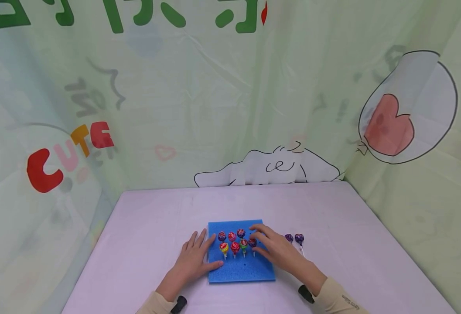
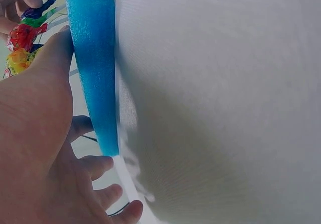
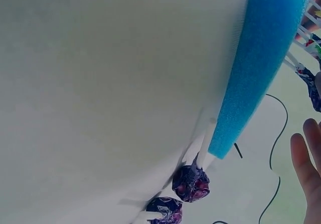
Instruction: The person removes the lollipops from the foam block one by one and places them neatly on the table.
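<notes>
The pale surface [image 1: 155, 226] is carrying a blue foam slab [image 1: 242, 271]. The left hand [image 1: 194, 257] is resting along the slab's left edge, its grip wide. The right hand [image 1: 277, 249] is pinching a purple lollipop [image 1: 252, 242] standing in the foam's right side. Six other lollipops [image 1: 235, 247] are standing beside it; two loose purple lollipops [image 1: 299, 239] are lying right of the slab.

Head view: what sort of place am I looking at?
Probably a small curtained tabletop booth: cartoon-printed curtains hang at the back and both sides, around a pale cloth-covered table bearing a blue foam block stuck with lollipops.
</notes>
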Tool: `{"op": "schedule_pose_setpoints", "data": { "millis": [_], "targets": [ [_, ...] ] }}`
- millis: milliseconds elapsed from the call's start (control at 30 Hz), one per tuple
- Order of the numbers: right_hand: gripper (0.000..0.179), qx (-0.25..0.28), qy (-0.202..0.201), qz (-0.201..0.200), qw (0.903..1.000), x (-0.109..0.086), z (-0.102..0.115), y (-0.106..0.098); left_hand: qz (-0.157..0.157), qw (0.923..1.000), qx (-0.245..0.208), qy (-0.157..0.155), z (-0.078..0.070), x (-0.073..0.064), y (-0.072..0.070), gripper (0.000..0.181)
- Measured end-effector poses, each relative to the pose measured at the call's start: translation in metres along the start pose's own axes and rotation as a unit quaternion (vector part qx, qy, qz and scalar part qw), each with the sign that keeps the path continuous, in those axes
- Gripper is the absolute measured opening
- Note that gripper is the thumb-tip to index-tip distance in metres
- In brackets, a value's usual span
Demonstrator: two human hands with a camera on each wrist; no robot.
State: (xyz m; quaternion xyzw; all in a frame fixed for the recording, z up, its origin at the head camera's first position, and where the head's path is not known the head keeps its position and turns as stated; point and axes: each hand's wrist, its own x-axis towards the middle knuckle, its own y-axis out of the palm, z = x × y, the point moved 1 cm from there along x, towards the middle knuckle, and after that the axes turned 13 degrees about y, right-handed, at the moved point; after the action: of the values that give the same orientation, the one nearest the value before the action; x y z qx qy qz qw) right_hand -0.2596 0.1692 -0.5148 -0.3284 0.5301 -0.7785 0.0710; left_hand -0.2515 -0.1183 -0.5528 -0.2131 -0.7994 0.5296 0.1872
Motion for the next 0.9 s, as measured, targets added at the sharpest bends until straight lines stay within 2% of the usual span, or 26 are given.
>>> {"op": "schedule_pose_setpoints", "data": {
  "millis": [433,633,900],
  "targets": [
    [0.037,-0.011,-0.016,-0.019,0.9996,0.000,-0.003,0.000,-0.001,1.0000,0.004,-0.001,0.001,0.002,0.001,0.090],
    [0.035,-0.015,-0.009,-0.022,0.9996,0.001,0.000,-0.004,-0.003,1.0000,0.004,0.000,0.001,0.002,0.002,0.090],
    [0.038,0.015,-0.002,-0.035,0.9993,0.005,0.001,-0.016,0.000,1.0000,0.003,-0.004,0.000,0.002,0.001,0.090]
  ]
}}
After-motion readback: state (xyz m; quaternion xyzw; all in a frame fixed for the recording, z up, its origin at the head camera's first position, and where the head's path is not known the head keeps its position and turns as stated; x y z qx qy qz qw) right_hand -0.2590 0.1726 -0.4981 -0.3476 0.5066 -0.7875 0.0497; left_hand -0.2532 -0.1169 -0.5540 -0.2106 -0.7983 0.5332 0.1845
